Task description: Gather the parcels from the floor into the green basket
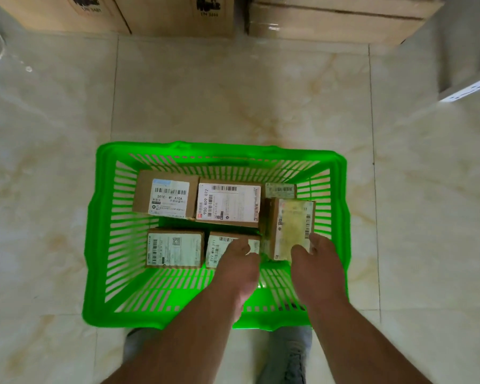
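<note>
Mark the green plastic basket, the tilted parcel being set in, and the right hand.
green plastic basket (219,148), head view, far rim.
tilted cardboard parcel (290,225), head view, label face.
right hand (320,261), head view, back of hand.

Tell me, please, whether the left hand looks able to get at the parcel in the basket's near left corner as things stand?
Probably yes: the left hand is already inside the green basket, beside that parcel, whose top lies uncovered.

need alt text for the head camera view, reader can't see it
Seen from above, both hands reach into a green basket on a tiled floor; the right hand grips a labelled parcel at its right side, the left hand beside it. Five more parcels lie inside; large cartons stand beyond.
</note>
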The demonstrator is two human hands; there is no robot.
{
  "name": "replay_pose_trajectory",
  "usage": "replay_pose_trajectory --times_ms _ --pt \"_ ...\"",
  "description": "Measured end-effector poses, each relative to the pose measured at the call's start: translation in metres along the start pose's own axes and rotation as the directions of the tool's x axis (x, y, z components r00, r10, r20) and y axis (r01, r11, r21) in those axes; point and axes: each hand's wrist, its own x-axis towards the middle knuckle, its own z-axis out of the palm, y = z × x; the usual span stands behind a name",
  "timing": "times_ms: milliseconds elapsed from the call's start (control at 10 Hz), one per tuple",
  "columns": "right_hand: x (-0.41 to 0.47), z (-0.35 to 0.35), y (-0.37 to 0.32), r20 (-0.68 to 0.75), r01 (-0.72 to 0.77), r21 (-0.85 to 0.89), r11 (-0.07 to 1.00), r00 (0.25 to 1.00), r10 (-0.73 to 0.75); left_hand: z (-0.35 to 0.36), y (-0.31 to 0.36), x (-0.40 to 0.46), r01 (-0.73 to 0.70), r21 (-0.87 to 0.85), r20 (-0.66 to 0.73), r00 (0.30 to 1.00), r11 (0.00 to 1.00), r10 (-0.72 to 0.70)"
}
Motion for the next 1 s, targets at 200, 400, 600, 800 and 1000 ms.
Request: replay_pose_trajectory --times_ms 200,400,600,800,1000 --pt "0.022 0.011 0.025 0.009 -0.224 -0.012 0.975 0.975 0.224 0.036 -0.001 -0.002 -0.143 0.257 0.064 0.989 0.956 0.131" --pt "0.036 0.012 0.031 0.111 -0.132 -0.076 0.988 0.984 0.14 0.042 -0.002 0.002 -0.192 0.302 0.066 0.981 0.934 0.181" --pt "0.036 -0.001 0.01 0.093 -0.047 -0.038 0.998 0.994 0.05 0.04 0.013 0.0 -0.241 0.252 0.102 0.97 0.937 0.222" --pt "0.054 0.006 -0.014 0.098 -0.027 -0.029 0.999 0.995 0.029 0.045 0.025 0.014 -0.251 0.202 0.094 0.967 0.947 0.236" --pt "0.03 -0.001 -0.002 0.098 0.055 0.011 0.998 0.994 -0.055 0.038 0.003 -0.008 -0.31 0.201 0.052 0.95 0.929 0.306"
